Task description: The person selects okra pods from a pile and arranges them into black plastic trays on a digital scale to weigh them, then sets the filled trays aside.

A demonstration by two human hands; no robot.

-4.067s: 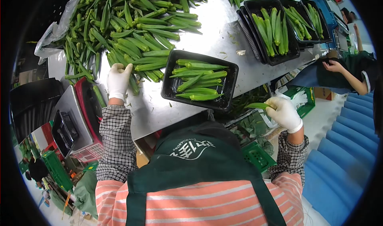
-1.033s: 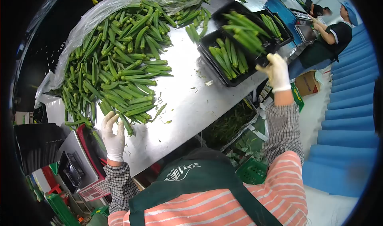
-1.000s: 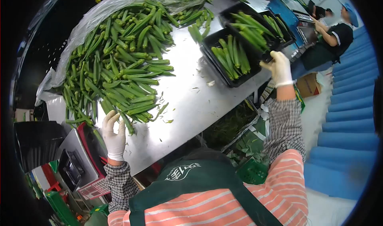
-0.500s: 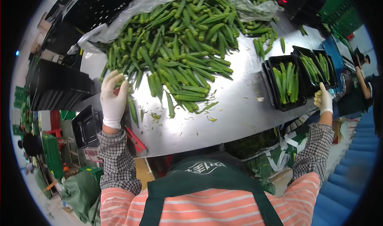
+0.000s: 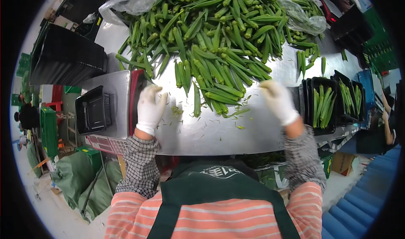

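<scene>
A large heap of green okra lies on the metal table, spilling toward me. My left hand, in a white glove, hovers left of the heap's near edge beside the scale. Its thumb and fingers are apart, with nothing between them. To the right of the heap is my right hand, also gloved and a little blurred. Its fingers stretch left toward the nearest okra, and I see nothing in them. Farther right, a black tray holds a row of okra, with two more filled trays behind it.
On the left, a scale with a red edge and keypad carries black trays. Behind it stands a tall stack of black trays. Clear plastic sheeting borders the heap. Another person's arm shows at far right.
My right hand has come left from the filled trays toward the okra heap. My left hand has shifted right and slightly down. The view has turned, showing more of the scale.
</scene>
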